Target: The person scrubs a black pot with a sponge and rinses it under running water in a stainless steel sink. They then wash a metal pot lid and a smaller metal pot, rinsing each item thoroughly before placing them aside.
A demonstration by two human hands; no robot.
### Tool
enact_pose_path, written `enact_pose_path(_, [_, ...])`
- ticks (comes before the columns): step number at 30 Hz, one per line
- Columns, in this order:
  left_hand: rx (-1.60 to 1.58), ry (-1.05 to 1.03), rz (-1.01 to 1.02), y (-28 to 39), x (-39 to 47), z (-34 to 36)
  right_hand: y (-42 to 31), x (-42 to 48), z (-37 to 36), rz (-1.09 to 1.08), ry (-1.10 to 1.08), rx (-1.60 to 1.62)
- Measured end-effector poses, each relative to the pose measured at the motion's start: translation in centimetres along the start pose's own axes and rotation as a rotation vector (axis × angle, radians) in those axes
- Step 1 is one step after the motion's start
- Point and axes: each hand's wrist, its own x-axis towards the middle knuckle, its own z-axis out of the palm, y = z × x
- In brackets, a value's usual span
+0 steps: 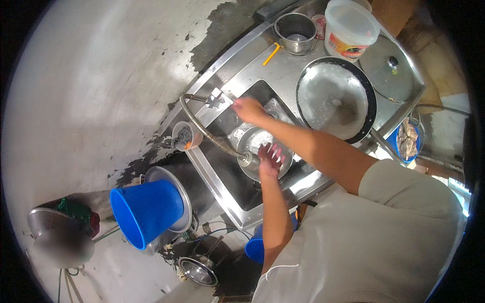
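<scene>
Over the sink, my left hand is spread palm up beside the nozzle of a flexible metal faucet, with nothing in it. Beneath it is a round metal pan in the basin, its inside bright and wet-looking. My right hand reaches across to the faucet lever, its fingertips closed at the lever's end. A crumpled, clear plastic-like sheet lies in the sink by the pan. Whether water is running is hard to tell.
Right of the basin are a large wok, a lidded plastic bucket, a steel pot, a yellow razor and a glass lid. A plastic cup sits on the sink's left rim. A blue bucket lies tilted beyond.
</scene>
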Motion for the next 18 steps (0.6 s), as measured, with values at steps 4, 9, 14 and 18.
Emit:
enact_pose_path(4, [-0.277, -0.176, 0.038, -1.3, 0.0, 0.3, 9.8, -13.3, 3.7, 0.15, -0.164, 0.042])
enact_pose_path(9, [-0.408, -0.178, 0.042, -5.0, 1.9, -5.9, 11.5, -20.0, 8.1, 0.697, -0.347, 0.707])
enact_pose_path(14, [-0.299, -0.141, 0.036, -3.9, 2.3, -3.6, 8.1, -19.2, 6.9, 0.665, -0.297, -0.053])
enact_pose_path(18, [-0.252, -0.152, 0.035, -3.7, 2.7, -2.4, 6.4, -17.1, 4.5, 0.763, -0.174, 0.072])
